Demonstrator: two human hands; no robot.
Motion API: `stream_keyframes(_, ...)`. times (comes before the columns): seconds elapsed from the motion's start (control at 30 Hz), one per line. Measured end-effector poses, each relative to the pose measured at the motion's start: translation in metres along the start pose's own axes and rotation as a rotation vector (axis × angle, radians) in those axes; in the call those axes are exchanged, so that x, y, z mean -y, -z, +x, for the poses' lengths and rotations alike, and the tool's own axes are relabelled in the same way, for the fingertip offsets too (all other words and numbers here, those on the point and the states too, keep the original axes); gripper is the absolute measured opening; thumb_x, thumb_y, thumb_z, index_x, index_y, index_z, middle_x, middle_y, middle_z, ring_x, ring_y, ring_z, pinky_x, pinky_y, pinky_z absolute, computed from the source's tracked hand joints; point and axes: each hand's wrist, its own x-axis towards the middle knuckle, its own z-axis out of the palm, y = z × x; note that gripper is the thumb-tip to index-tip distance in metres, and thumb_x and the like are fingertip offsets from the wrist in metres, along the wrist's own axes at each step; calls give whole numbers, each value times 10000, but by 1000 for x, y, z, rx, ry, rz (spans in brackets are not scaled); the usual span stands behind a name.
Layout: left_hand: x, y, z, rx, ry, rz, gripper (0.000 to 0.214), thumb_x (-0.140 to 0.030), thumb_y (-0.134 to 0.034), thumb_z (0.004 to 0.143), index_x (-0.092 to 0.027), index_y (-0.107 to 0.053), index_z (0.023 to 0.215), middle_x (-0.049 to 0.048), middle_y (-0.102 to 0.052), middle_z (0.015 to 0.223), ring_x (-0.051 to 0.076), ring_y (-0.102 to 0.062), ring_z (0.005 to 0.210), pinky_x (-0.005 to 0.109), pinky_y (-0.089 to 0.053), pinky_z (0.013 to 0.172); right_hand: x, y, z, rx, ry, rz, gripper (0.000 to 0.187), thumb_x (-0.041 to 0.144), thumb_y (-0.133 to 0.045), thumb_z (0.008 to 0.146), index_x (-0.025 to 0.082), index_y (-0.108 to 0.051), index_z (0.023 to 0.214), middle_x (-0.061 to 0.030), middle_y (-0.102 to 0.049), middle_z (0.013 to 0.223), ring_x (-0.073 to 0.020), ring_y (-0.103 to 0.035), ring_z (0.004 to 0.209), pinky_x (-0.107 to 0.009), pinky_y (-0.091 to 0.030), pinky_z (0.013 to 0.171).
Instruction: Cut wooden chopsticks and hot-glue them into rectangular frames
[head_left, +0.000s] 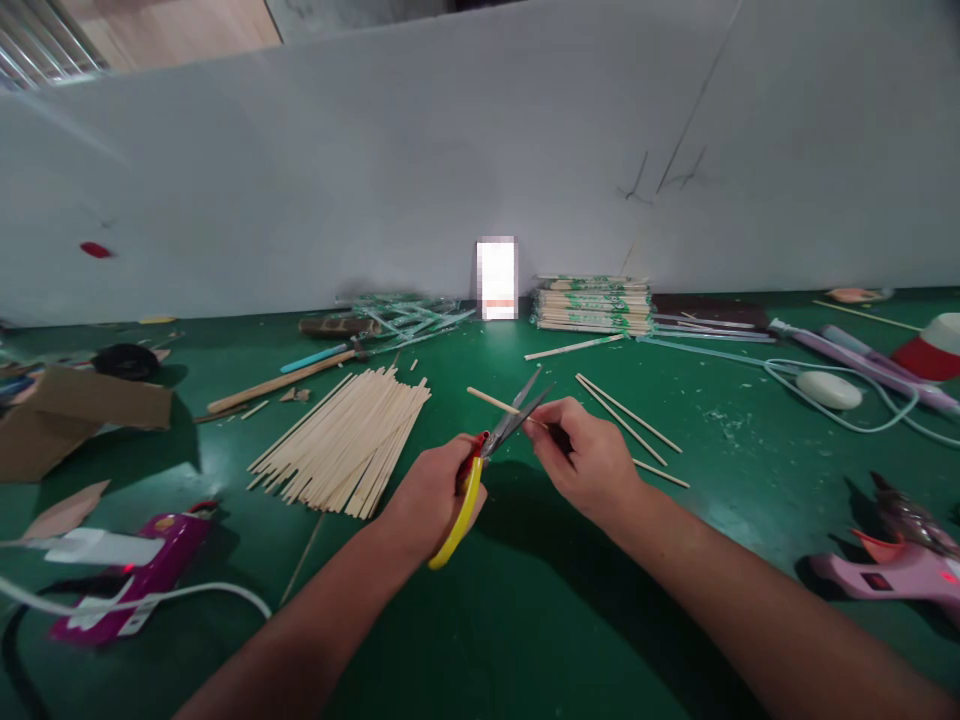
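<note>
My left hand is closed round the handles of a pair of scissors with yellow and red grips. The blades are parted and point away from me, with a wooden chopstick lying between them. My right hand pinches the near end of that chopstick, and its fingertips are close to the blades. Left of my hands lies a spread row of many bare chopsticks. To the right of my right hand, a few loose chopsticks rest on the green table, one partly hidden behind my wrist.
Wrapped chopsticks are stacked by the wall, with clear wrappers farther left. A bright phone leans there. At right are a pink glue gun and a white mouse-like object; at left, a purple power strip and a cardboard box.
</note>
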Motion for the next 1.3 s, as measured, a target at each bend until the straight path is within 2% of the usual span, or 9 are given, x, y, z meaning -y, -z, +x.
stream_keyframes(0.23,1,-2,2,7,48,27,256,-133,-533,634,-184,-510,883,-19,-556,712,118,-509,588,228,-356,557,3,3,2,-16,49,-92,200,332,-436,894,215,-597,886,-23,-659,666,-152,-587,538,-251,-389,497)
stream_keyframes(0.37,-4,2,1,14,77,30,215,-111,-508,643,-180,-514,847,-23,-534,684,113,-489,575,226,-342,547,4,3,2,8,48,-94,211,340,-424,898,221,-595,866,-14,-643,644,-144,-572,527,-244,-383,501)
stream_keyframes(0.67,-2,4,-1,9,-6,13,111,-143,-487,700,-178,-518,801,-19,-533,672,113,-483,574,227,-331,544,2,1,0,13,41,-32,183,337,-444,891,222,-586,900,-10,-650,660,-137,-582,541,-240,-398,510)
stream_keyframes(0.77,-2,4,-1,19,-23,15,128,-144,-491,691,-173,-532,809,-5,-547,702,123,-499,601,234,-341,560,-2,-3,-3,-21,28,50,177,327,-489,866,217,-565,981,-11,-659,692,-134,-598,555,-241,-421,525)
stream_keyframes(0.87,-4,3,0,25,-9,19,150,-142,-494,684,-177,-528,826,0,-552,728,127,-503,617,237,-345,571,-5,-6,-5,-72,-23,103,173,356,-505,863,219,-558,953,-12,-657,685,-136,-605,553,-245,-436,522)
stream_keyframes(1.07,-8,4,1,35,93,98,204,-143,-517,664,-193,-485,860,-39,-486,635,112,-442,534,230,-312,526,-1,-2,-3,-91,18,23,166,352,-497,868,215,-588,860,-25,-671,677,-150,-616,557,-249,-434,506)
stream_keyframes(1.3,-7,6,-2,24,40,26,135,-160,-503,686,-186,-512,818,-36,-506,629,105,-451,528,216,-301,502,0,0,-2,-72,13,14,176,347,-485,874,211,-596,872,-31,-692,705,-150,-631,571,-243,-443,507)
